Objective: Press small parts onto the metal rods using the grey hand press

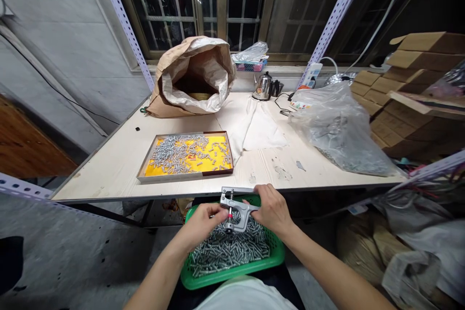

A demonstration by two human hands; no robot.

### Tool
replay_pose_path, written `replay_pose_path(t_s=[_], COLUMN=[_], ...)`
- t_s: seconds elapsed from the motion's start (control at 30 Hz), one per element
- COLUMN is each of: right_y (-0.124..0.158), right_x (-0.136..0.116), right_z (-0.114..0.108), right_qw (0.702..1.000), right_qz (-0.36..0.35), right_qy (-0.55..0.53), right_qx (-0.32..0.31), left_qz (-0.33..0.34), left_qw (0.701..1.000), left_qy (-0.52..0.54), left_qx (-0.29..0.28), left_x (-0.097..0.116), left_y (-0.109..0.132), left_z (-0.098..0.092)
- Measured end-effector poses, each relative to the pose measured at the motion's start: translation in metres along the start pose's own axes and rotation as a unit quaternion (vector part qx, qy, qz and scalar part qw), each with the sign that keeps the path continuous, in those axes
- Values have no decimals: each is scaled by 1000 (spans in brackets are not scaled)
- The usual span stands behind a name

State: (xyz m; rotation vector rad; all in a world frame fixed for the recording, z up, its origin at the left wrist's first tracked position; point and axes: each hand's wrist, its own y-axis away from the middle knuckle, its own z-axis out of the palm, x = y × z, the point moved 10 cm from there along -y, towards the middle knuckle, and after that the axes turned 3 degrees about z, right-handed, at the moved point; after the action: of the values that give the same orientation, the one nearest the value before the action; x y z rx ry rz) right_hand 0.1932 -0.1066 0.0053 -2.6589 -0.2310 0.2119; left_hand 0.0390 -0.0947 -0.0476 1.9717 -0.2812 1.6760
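My right hand [272, 209] is wrapped round the handles of a pair of grey metal snap-fastener pliers [242, 224]. Its jaws point left, with a spring and a small red part between them. At the jaws, my left hand [206, 223] pinches with thumb and forefinger; whatever is between the fingertips is too small to make out. Beneath both hands, on the lap, rests a green plastic basket [232, 271] filled with small silvery metal parts [227, 249] that look like screws or springs.
On the table [109, 169] lies a shallow tray [181, 178] with similar metal pieces on a yellow base. Behind it an open paper sack [163, 87] lies on its side. A kettle [262, 88], a white cloth [263, 131], a clear plastic bag [337, 126] and stacked cardboard boxes [403, 111] are farther right.
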Motion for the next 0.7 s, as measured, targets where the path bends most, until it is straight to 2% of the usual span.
replay_pose_path(t_s=[0.13,0.23,0.3,0.43,0.57,0.63,0.7], right_y=[-2,-7,-11,-16,-10,-3,4], right_x=[-1,-2,-1,1,-7,-12,-13], right_z=[18,28,27,9,-14,-19,-18], right_qw=[998,996,996,997,999,999,998], right_qz=[-29,-38,-30,-1,-5,-12,-5], right_qy=[18,34,43,50,26,11,12], right_qx=[-47,-76,-78,-53,19,50,58], left_qz=[-24,-32,-33,-36,-33,0,60], left_qw=[995,990,990,994,993,991,977], left_qy=[78,126,130,82,62,19,-45], left_qx=[51,51,50,69,93,134,202], left_x=[-4,-2,-1,-5,-16,-13,1], left_y=[5,8,9,8,7,9,18], left_z=[-7,2,6,5,4,0,-9])
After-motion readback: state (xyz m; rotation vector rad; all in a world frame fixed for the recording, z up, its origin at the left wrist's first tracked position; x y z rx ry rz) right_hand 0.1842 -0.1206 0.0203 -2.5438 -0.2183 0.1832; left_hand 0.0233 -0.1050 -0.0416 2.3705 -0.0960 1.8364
